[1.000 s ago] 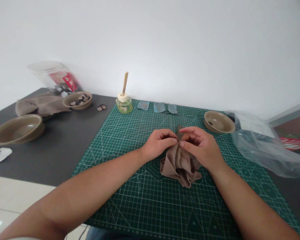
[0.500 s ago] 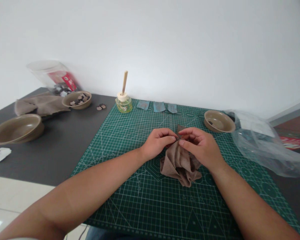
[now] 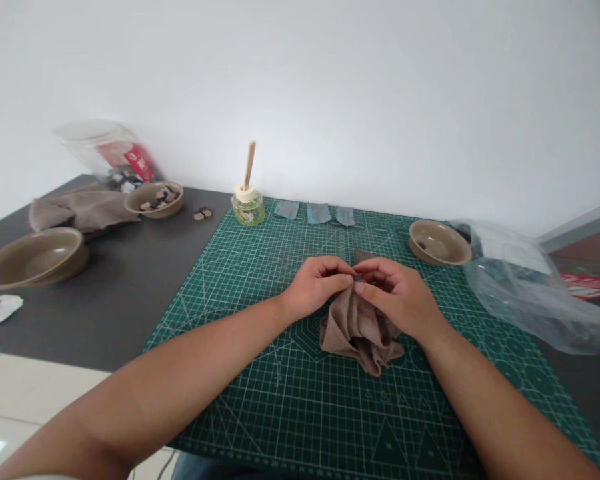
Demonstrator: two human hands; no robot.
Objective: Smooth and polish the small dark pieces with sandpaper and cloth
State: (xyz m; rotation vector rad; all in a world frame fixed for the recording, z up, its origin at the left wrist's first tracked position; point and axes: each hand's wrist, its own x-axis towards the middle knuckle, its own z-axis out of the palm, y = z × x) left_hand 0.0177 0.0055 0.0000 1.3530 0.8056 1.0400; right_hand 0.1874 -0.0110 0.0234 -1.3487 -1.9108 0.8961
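Observation:
A crumpled brown cloth (image 3: 357, 323) lies bunched on the green cutting mat (image 3: 260, 407), its folds spreading toward me. My left hand (image 3: 321, 285) pinches the cloth's gathered top edge between thumb and fingers. Close beside it, my right hand (image 3: 397, 293) grips the same edge, thumb on the near side and fingers curled behind. The fingertips of both hands nearly meet. A small strip of the cloth shows beyond the right fingers. Whatever lies within the folds is hidden.
Small bluish pieces (image 3: 319, 213) and a reed diffuser (image 3: 249, 203) line the mat's back. A bowl (image 3: 440, 243) and clear plastic bag (image 3: 520, 287) stand right. Leftward are a bowl of small pieces (image 3: 155, 200), another bowl (image 3: 35, 257), folded cloth (image 3: 85, 210) and a clear bag (image 3: 103, 143).
My right hand has shifted slightly left, bringing its fingertips closer to those of my left hand. The cloth's folds have moved a little; my left hand stays nearly in place.

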